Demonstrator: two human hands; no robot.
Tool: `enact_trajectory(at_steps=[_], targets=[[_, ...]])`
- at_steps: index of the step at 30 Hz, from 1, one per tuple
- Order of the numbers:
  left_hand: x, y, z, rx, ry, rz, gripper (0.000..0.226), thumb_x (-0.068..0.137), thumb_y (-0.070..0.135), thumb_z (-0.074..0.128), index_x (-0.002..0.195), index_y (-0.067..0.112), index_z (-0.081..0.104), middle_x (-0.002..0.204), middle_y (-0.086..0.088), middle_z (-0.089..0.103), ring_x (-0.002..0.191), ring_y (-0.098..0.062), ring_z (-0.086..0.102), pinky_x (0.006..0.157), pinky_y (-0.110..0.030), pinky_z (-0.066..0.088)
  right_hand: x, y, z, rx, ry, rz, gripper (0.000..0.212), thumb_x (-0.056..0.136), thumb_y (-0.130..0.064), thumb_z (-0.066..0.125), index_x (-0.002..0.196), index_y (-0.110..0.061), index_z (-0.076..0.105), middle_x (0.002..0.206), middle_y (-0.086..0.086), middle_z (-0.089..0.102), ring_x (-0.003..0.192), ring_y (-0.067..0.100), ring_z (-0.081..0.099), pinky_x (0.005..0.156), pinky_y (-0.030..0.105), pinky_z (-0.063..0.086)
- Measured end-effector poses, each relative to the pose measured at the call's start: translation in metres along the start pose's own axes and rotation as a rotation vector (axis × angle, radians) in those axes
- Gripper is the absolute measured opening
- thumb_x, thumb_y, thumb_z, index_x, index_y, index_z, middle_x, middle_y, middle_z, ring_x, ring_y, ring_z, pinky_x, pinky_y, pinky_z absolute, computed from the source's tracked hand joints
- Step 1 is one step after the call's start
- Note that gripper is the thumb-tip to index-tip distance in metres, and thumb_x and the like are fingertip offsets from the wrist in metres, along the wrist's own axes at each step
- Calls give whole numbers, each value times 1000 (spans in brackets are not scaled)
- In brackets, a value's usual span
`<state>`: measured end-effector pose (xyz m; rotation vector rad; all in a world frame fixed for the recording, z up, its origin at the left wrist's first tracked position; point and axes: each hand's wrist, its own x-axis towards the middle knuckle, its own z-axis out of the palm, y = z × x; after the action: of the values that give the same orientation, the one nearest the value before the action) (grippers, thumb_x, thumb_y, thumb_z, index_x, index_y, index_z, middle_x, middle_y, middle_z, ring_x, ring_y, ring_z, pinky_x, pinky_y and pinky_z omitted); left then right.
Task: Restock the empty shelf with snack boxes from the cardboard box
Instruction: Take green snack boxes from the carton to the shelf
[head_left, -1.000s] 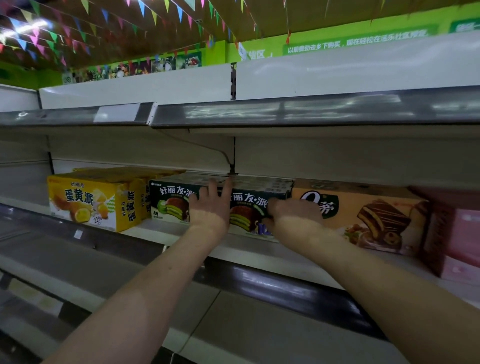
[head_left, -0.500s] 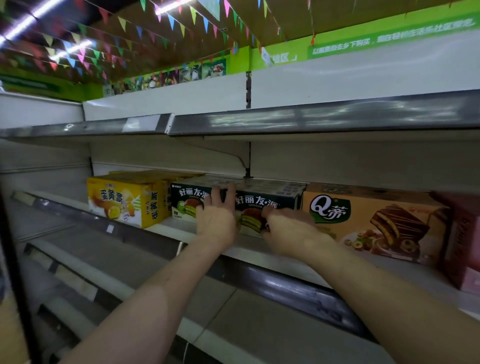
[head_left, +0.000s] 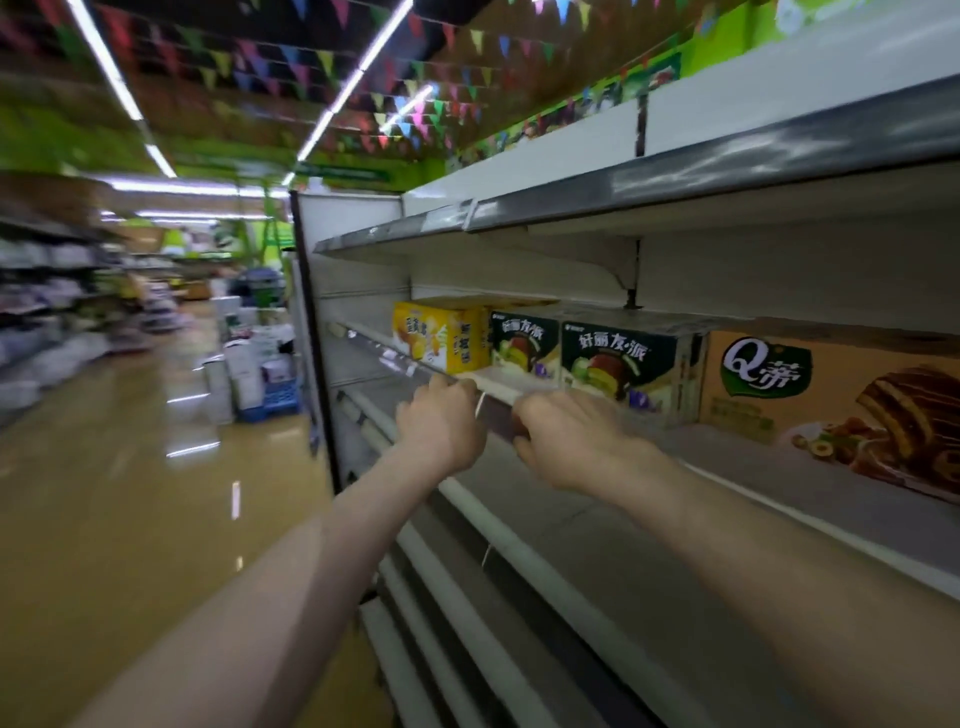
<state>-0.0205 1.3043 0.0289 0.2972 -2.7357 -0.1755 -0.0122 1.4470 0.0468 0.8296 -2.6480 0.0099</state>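
Left hand (head_left: 441, 421), right hand (head_left: 566, 441) withdrawn from dark-green snack box (head_left: 618, 364), loosely curled, empty

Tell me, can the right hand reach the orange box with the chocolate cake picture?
Probably yes. The right hand hovers, seemingly empty, in front of the shelf edge. The orange box stands at the shelf's front, off to its right, with nothing between them.

Mid-frame: bright yellow rectangular cardboard snack box (head_left: 434, 338), orange-and-white print. Right of it: two dark green cardboard snack boxes (head_left: 524, 345) (head_left: 618, 364), white lettering, green-and-red pie pictures. Far right: tan cardboard snack box (head_left: 831, 410), green logo, brown striped cake. Upper frame: multicoloured triangular paper bunting (head_left: 415, 67).
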Motion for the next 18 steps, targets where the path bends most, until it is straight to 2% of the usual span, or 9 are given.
enact_trajectory(at_steps=[3,6,12,15,18], targets=[[-52,-18,-4,40,-37,-118,51,89,31,59,137,20,46,131,-12,46,122,-33,48,96,-43,43,-24,-23,6,63,-18,-113,23,95,-21,47,115,-15,57,121,11,61,111,31,57,72,32,36],[-104,-38,-11,38,-46,-232,46,87,27,60,131,17,49,126,-13,47,121,-34,49,96,-42,44,-48,-53,10,146,-61,-196,24,95,-23,48,116,-16,58,122,12,60,112,32,57,76,32,41],[-200,-75,-34,143,-84,-451,48,91,24,57,138,20,47,137,-10,44,127,-32,44,98,-40,38,-93,-124,16,205,-145,-438,14,95,-21,47,103,-14,56,113,9,62,103,29,59,74,34,44],[-249,-96,-40,165,-138,-547,48,92,27,60,138,20,47,136,-10,45,126,-32,44,98,-42,39,-116,-163,24,235,-164,-520,26,95,-26,50,116,-14,59,113,7,62,100,26,60,77,36,51],[-300,-119,-47,188,-188,-636,51,91,29,62,139,20,45,137,-10,44,126,-31,45,97,-42,39,-141,-204,33,280,-218,-589,27,94,-28,51,115,-15,62,113,7,64,101,27,61,76,33,49]])
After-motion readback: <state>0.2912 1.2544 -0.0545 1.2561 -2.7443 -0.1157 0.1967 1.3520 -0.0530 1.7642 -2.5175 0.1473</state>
